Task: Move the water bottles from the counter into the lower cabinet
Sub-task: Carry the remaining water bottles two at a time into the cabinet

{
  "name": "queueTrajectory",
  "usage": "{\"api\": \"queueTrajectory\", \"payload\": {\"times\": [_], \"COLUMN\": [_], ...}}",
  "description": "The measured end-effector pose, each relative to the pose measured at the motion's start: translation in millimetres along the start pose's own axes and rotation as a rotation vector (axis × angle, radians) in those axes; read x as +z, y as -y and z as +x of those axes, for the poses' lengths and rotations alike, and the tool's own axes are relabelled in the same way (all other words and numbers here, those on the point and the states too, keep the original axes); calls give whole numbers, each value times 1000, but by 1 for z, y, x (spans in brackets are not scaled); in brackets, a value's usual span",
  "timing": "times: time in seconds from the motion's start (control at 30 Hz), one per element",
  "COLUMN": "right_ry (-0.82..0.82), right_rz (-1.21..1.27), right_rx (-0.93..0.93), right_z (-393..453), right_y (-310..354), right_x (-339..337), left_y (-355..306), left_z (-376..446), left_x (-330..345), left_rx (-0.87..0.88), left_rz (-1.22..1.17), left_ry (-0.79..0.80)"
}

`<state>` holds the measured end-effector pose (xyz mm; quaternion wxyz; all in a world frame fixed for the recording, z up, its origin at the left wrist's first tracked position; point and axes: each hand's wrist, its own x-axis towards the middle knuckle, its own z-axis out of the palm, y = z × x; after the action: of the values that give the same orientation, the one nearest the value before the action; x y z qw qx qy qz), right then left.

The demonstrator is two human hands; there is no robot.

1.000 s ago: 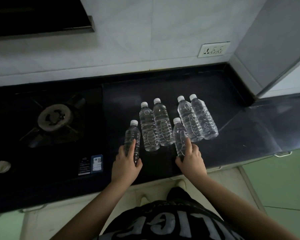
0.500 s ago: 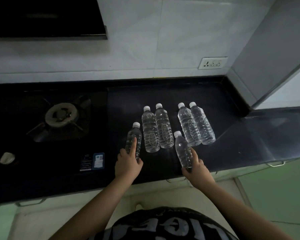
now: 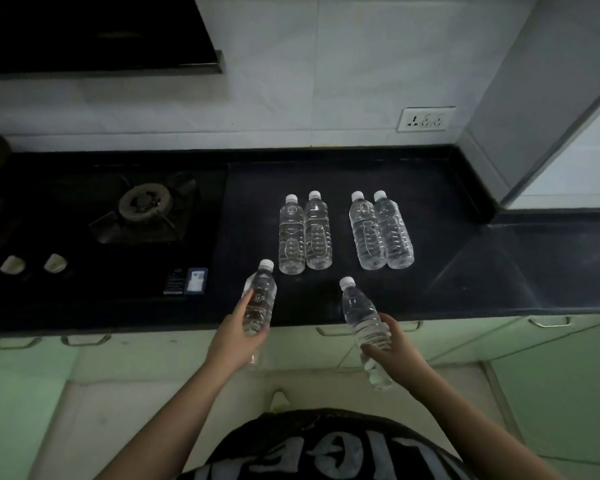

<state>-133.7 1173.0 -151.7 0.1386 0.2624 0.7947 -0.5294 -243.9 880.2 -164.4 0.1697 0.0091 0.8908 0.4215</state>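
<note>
My left hand grips a clear water bottle with a white cap, held over the counter's front edge. My right hand grips a second clear bottle, tilted with its cap pointing away from me, its base below the counter edge. Several more bottles stand upright on the black counter: a pair in the middle and a pair to its right. The lower cabinets are pale green with metal handles and their doors appear closed.
A black gas hob with a burner and two white knobs fills the counter's left half. A wall socket sits on the tiled backsplash. A dark hood hangs upper left. The counter turns a corner at right.
Both hands have lifted their bottles off the counter and pulled them back toward me past the front edge. The view has drawn back, showing the cabinet fronts.
</note>
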Motion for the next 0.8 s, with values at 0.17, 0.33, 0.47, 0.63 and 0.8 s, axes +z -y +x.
{"api": "queueTrajectory", "payload": {"times": [0.17, 0.33, 0.47, 0.63, 0.8], "right_ry": [125, 231, 399, 606, 781], "right_rz": [44, 52, 56, 36, 89], "right_rx": [-47, -187, -284, -389, -403], "right_z": [-42, -76, -96, -109, -140], "right_y": [-40, -58, -47, -11, 24], "right_x": [-14, -10, 5, 40, 92], "left_y": [-15, 4, 9, 17, 35], "left_z": [-93, -175, -234, -284, -331], "left_x": [17, 16, 5, -8, -21], "left_rx": [-182, -314, -304, -295, -265], "left_rz": [-524, -712, -862, -948, -1156], "left_ry": [-51, -43, -34, -152, -277]}}
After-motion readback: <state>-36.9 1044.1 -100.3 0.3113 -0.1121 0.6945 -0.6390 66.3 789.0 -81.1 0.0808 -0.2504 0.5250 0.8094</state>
